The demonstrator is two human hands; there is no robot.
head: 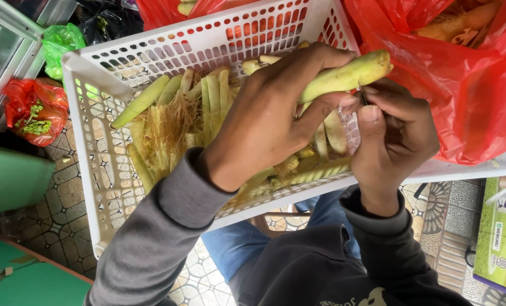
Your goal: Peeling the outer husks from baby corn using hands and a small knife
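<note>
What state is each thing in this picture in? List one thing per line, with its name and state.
Left hand: closed around a baby corn.
Right hand: pinching a small blade at the corn's base.
Held baby corn: still in husk, raised over the basket.
White basket: part filled with corn and silk.
Red bag: open, holding corn.

The small blade in the right hand is mostly hidden by fingers. The far-right red bag and near-right carton are cut off by the edges.
</note>
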